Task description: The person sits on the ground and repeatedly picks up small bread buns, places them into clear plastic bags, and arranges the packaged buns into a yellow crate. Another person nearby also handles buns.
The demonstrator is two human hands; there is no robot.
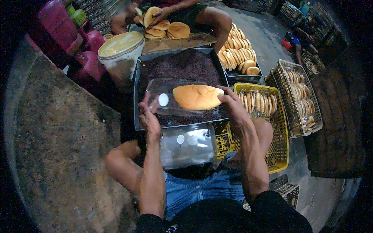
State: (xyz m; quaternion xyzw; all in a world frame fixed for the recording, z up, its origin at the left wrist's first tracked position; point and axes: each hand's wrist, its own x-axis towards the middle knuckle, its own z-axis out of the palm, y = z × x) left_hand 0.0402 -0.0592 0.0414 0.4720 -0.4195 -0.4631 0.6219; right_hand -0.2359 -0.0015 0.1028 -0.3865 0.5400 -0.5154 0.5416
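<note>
My right hand (233, 102) grips one end of an oval, golden bread bun (198, 97), thumb and fingers pinching its pale tip. A clear plastic bag (166, 87) with a white round label lies around or against the bun's left part; I cannot tell how far the bun is inside. My left hand (150, 118) holds the bag's left end, some fingers showing through the film. Both hands are over a dark metal tray (136, 96) of dark brown granules (180, 65). Below the tray lies a stack of clear plastic bags (188, 150).
A yellow plastic crate (284, 137) and a pale crate (319, 116) hold bagged buns. Behind them, a tray of unbagged buns (237, 52) stands on the floor. A white bucket (119, 58) is at left. Opposite, a person's hand (163, 13) holds a bun above a wooden board (180, 43).
</note>
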